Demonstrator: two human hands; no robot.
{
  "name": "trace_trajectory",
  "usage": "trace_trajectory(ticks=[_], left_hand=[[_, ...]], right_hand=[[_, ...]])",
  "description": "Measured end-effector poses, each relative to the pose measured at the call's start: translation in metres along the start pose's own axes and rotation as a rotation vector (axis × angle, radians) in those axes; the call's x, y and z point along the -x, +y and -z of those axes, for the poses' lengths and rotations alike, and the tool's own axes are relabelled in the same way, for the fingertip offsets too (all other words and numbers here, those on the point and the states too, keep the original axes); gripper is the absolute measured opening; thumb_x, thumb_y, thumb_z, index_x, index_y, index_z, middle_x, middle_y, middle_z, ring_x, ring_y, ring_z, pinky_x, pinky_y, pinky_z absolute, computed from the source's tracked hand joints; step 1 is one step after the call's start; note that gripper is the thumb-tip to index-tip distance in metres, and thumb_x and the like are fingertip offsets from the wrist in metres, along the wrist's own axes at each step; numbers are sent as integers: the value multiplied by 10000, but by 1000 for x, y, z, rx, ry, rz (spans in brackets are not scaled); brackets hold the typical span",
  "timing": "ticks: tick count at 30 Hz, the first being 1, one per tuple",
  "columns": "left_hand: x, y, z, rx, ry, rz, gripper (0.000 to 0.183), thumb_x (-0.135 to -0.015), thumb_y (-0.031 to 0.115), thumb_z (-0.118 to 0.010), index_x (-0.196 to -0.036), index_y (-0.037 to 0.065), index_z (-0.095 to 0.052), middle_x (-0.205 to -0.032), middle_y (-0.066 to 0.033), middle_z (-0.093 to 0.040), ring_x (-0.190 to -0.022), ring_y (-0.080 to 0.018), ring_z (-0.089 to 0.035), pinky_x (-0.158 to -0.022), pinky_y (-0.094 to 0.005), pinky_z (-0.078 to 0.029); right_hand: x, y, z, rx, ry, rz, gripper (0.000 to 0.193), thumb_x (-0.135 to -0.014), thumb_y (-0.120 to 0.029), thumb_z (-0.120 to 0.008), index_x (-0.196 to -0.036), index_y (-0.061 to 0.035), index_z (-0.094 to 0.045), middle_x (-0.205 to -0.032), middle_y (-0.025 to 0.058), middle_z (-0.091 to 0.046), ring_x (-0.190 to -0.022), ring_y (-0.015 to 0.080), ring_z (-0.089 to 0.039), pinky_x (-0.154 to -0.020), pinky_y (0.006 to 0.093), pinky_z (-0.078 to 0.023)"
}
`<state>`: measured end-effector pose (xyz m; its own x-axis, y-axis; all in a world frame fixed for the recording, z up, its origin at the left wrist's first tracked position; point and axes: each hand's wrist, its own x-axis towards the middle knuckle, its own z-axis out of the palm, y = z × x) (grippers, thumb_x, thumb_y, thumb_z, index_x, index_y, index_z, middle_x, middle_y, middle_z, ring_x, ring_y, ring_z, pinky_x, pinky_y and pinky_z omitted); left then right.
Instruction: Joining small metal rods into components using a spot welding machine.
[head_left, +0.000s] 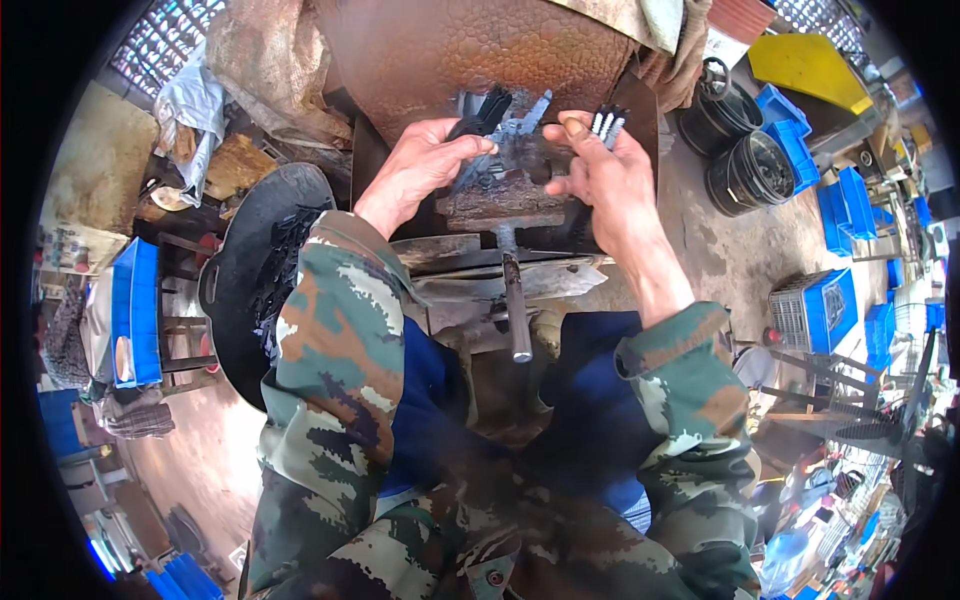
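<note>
My left hand (pixel 420 170) is closed on a bundle of thin black strips (pixel 488 112), thumb on top, over a dark metal vise (pixel 500 208). Its bare steel handle bar (pixel 517 310) points back at me. Opposite, my right hand (pixel 608 170) grips several narrow dark strips with pale grey ends (pixel 608 125) that stick up behind its fingers. Blue-grey flat pieces (pixel 535 118) lie between the hands, just behind the vise. A dark smear between my hands is too blurred to name.
A large black pan (pixel 225 280) with dark pieces in it stands at my left. Behind the vise rises a rusty brown metal sheet (pixel 480 50). Black buckets (pixel 740 190) and blue crates (pixel 835 310) stand to the right. A blue bin (pixel 135 310) is at far left.
</note>
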<state>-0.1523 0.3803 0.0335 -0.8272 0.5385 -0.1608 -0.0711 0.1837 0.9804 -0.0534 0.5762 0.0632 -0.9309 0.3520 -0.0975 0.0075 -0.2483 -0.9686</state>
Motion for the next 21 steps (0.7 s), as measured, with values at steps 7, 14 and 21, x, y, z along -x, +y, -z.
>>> trace_trajectory(ticks=[7,14,21], left_hand=[[21,17,-36,277,-11,-120,145,-931,164,-657,-957,23,-678,-669,59,-522,-502,-21,-380,-461,-212,-246],[4,2,0,369,-17,-103,234,-907,165,-577,-1014,-10,-688,-624,42,-489,-514,-48,-367,-485,-221,-279],[-29,-44,25,-17,137,76,222,-903,171,-601,-1061,43,-689,-684,26,-551,-558,-47,-440,-513,-217,-314]], right_hand=[[8,7,-21,-190,-38,100,152,-949,-105,-643,-1067,-9,-637,-917,55,-661,-733,127,-613,-504,276,-530],[9,8,-9,-160,-61,107,166,-950,-144,-651,-1055,-15,-654,-825,26,-602,-584,72,-475,-514,284,-527],[11,16,-4,-126,-106,69,239,-977,-219,-623,-1070,-1,-657,-722,37,-569,-487,61,-387,-513,284,-516]])
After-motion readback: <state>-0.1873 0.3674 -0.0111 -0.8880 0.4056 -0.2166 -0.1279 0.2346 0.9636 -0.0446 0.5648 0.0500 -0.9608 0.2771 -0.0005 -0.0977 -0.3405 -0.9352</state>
